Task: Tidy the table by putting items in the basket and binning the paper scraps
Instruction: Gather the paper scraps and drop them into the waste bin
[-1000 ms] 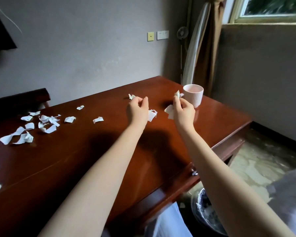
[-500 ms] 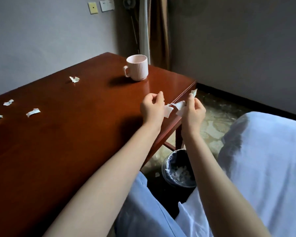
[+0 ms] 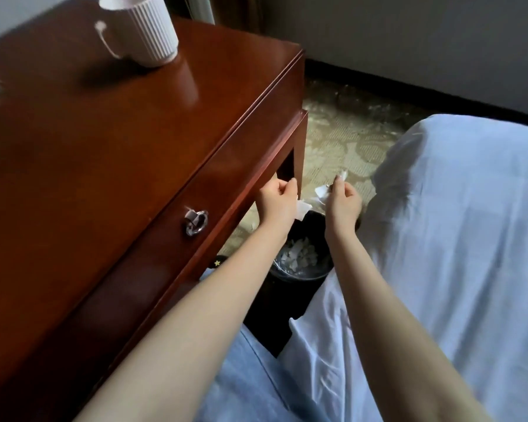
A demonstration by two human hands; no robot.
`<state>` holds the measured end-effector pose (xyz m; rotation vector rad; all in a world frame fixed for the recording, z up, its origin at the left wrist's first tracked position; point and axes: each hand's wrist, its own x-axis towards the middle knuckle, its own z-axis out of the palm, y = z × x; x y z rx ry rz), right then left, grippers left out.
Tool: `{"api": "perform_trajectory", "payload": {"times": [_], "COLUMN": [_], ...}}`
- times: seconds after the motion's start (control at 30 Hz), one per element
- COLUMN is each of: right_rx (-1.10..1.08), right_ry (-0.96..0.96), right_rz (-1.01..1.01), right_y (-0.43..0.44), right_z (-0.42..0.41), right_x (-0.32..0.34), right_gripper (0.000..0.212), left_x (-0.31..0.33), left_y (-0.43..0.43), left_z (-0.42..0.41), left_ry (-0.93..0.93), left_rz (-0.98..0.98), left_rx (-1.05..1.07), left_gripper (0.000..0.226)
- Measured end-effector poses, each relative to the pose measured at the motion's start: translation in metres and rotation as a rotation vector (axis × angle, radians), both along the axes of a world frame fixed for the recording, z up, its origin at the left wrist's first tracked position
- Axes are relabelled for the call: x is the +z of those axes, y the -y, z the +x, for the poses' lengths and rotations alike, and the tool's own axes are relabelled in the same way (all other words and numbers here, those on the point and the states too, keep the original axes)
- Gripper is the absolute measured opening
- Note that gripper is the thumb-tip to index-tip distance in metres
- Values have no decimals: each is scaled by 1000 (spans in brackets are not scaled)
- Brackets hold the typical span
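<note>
Patterned flooring showed right of the wooden table [image 3: 134,141], where the black bin [image 3: 305,277] stood, scraps already inside. The left hand [image 3: 278,202] pinched a paper scrap [image 3: 303,211]; the right hand [image 3: 342,201] pinched a second scrap [image 3: 322,190]. Both hung above the bin's far rim, its opening just below and nearer. Assessment: released there, either scrap might fall beyond it.

Reddish-brown table [image 3: 110,153]; white ribbed mug [image 3: 148,28]; white scraps [image 3: 299,257]; black bin [image 3: 313,220].
</note>
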<state>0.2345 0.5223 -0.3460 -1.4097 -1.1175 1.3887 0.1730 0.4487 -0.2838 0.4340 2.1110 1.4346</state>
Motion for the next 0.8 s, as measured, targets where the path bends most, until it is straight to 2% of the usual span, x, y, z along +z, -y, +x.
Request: {"api": "perform_trajectory", "payload": {"times": [0.13, 0.23, 0.37, 0.53, 0.7, 0.8], "right_rx": [70, 45, 10, 70, 25, -1], "right_ry": [116, 106, 113, 95, -2, -42], "right_rz": [-144, -379, -676, -704, -934, -929], "right_y": [-9, -18, -31, -24, -27, -24], "right_z": [-1, -8, -8, -4, -10, -9], "right_x": [-43, -71, -107, -124, -140, -141], "right_gripper": [45, 47, 37, 44, 52, 50], "left_x": [-35, -55, -79, -104, -126, -137], "left_y": [-6, -8, -15, -25, -32, -35], "left_z": [-9, -16, -23, -34, -40, -41], "left_ry": [26, 53, 129, 169, 236, 241], "left_rz": [-130, -191, -243, -276, -281, -323], "left_rx": [-22, -8, 25, 49, 140, 150], "left_gripper": [29, 31, 37, 25, 23, 36]}}
